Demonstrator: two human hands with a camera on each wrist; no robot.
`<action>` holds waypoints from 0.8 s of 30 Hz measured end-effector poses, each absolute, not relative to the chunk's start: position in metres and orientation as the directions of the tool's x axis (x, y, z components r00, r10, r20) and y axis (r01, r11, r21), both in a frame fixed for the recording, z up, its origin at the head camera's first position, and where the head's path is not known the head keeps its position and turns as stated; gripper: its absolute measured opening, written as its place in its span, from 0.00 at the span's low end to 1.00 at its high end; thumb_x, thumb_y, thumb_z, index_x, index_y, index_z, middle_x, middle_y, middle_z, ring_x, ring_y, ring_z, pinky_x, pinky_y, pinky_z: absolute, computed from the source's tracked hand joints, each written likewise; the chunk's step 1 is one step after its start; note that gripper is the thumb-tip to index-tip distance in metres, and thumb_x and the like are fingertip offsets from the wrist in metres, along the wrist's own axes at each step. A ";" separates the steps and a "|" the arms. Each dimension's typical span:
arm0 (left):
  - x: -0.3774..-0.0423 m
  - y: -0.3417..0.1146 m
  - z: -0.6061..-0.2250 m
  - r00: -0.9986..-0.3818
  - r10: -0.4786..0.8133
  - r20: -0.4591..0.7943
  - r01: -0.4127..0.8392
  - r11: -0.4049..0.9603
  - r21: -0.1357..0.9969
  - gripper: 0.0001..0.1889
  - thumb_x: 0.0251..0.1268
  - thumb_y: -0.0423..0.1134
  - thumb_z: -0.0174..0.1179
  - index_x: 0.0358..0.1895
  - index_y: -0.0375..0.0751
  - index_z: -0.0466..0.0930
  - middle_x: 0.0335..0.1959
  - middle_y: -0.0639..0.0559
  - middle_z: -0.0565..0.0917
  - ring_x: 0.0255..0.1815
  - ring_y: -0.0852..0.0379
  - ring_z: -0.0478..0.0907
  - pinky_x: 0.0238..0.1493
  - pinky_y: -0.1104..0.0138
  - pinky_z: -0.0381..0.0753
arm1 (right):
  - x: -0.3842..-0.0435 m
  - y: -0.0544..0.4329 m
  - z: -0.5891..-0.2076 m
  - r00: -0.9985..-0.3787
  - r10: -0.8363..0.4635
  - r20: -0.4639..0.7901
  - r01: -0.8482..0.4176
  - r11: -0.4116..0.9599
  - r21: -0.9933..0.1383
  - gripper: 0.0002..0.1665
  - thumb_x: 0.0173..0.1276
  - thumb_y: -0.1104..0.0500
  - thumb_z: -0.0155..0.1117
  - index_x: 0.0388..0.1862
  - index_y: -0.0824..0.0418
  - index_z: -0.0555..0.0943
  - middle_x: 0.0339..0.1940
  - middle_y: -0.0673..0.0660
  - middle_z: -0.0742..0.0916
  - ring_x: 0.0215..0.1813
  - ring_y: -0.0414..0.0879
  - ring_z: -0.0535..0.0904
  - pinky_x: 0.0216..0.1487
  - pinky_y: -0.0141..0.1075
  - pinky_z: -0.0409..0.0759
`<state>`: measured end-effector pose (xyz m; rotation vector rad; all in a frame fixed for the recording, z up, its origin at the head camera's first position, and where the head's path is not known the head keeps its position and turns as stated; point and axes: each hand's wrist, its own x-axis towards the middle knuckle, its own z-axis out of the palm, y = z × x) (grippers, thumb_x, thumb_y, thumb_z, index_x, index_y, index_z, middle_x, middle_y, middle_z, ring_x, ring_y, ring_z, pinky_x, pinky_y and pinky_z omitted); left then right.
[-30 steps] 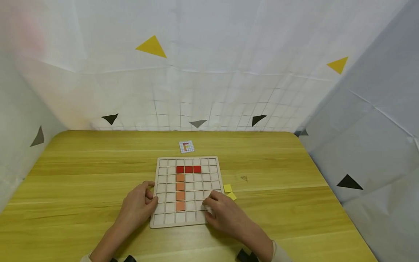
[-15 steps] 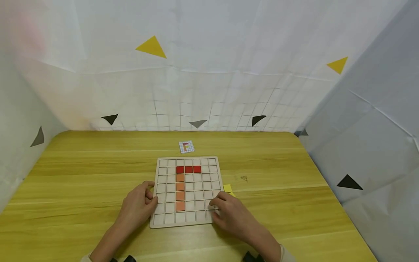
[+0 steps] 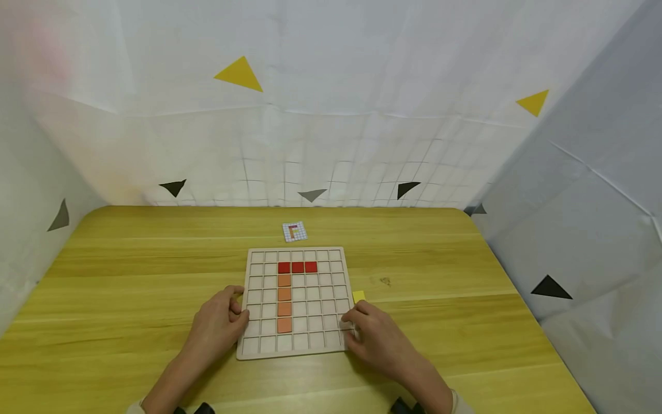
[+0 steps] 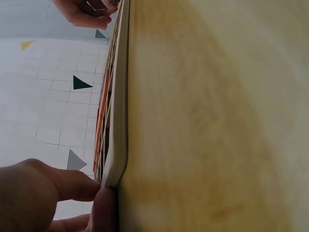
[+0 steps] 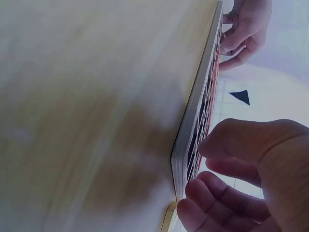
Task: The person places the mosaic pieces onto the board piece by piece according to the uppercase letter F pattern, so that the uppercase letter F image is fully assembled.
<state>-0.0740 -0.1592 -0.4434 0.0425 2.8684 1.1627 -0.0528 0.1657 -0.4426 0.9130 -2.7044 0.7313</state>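
Note:
A square wooden grid board (image 3: pixel 323 310) lies in front of me, holding a row of red tiles (image 3: pixel 297 267) and a column of orange tiles (image 3: pixel 284 294) below its left end. My left hand (image 3: pixel 219 319) holds the board's left edge; in the left wrist view its fingertips (image 4: pixel 104 205) sit right at that edge. Over the right edge hovers my right hand (image 3: pixel 380 339), fingers loosely bent with nothing between them. A yellow tile (image 3: pixel 359 296) lies just beyond that hand, beside the board.
Behind the board, a small pattern card (image 3: pixel 295 232) shows a coloured shape on a grid. The wooden table (image 3: pixel 439 276) ends at a white sheet (image 3: pixel 331 144) at the back, with more sheeting along both sides.
My right hand has slid right across the board to its right edge, and now covers the nearer of two yellow tiles. The left hand and the board stay put.

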 end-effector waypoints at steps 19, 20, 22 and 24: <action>-0.074 -0.160 -0.445 -0.998 0.048 -0.030 0.013 0.712 0.702 0.24 0.60 0.33 0.64 0.61 0.31 0.75 0.32 0.52 0.77 0.29 0.59 0.74 0.30 0.65 0.74 | -0.060 0.189 -0.442 -0.867 -0.386 0.314 -0.480 0.815 -0.323 0.14 0.50 0.65 0.77 0.38 0.62 0.86 0.34 0.51 0.81 0.31 0.38 0.72 0.31 0.32 0.74; -0.074 -0.160 -0.445 -0.998 0.048 -0.031 0.012 0.713 0.702 0.24 0.60 0.33 0.64 0.61 0.31 0.75 0.32 0.52 0.77 0.29 0.59 0.74 0.30 0.65 0.74 | -0.060 0.190 -0.442 -0.872 -0.377 0.311 -0.471 0.820 -0.325 0.15 0.51 0.64 0.77 0.39 0.63 0.86 0.34 0.51 0.81 0.31 0.38 0.72 0.31 0.32 0.74; -0.075 -0.160 -0.446 -0.998 0.048 -0.029 0.014 0.714 0.700 0.24 0.60 0.33 0.64 0.60 0.31 0.75 0.32 0.52 0.77 0.29 0.59 0.74 0.30 0.65 0.74 | -0.062 0.190 -0.442 -0.881 -0.362 0.304 -0.453 0.830 -0.325 0.16 0.52 0.62 0.78 0.40 0.63 0.85 0.34 0.51 0.81 0.31 0.38 0.71 0.30 0.32 0.73; -0.075 -0.160 -0.445 -0.998 0.047 -0.029 0.013 0.713 0.701 0.24 0.60 0.33 0.64 0.60 0.31 0.75 0.32 0.52 0.77 0.29 0.59 0.74 0.30 0.65 0.74 | -0.063 0.191 -0.442 -0.887 -0.352 0.300 -0.442 0.835 -0.328 0.17 0.53 0.60 0.79 0.41 0.62 0.84 0.34 0.51 0.80 0.30 0.38 0.69 0.29 0.31 0.71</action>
